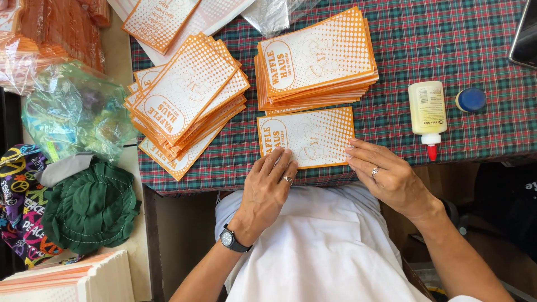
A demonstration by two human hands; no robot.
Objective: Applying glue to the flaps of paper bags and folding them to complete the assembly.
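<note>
1. The single paper bag [306,137], white with an orange dotted border, lies flat on the plaid tablecloth [447,50] at the near edge of the table, right in front of the person and just below the tidy stack of bags [316,59].

2. The left hand [268,187] rests palm down on the bag's near left corner. Its fingers are stretched out almost flat and pressing, not curled round anything. There's a ring on one finger and a wristwatch [229,239] on that arm.

3. The right hand [386,173] sits at the bag's right edge, fingers loosely bent, the tips touching the paper's side. It's a steadying touch, not a pinch, as far as I can see.

4. By my reckoning the bag is very light and thin, and it bends easily. It would crease if squeezed and slide on the cloth if nudged, so holding it flat with spread fingers suits it. The edges and corners look like the sensible places to lift it, with thumb and finger.

5. To the left, a fanned stack of bags [187,98] sprawls untidily, well clear of both hands.

6. A white glue bottle [428,112] with a red nozzle lies on its side to the right of the bag, near the right hand but not touching it. A blue cap [471,99] sits just beside it.
</note>
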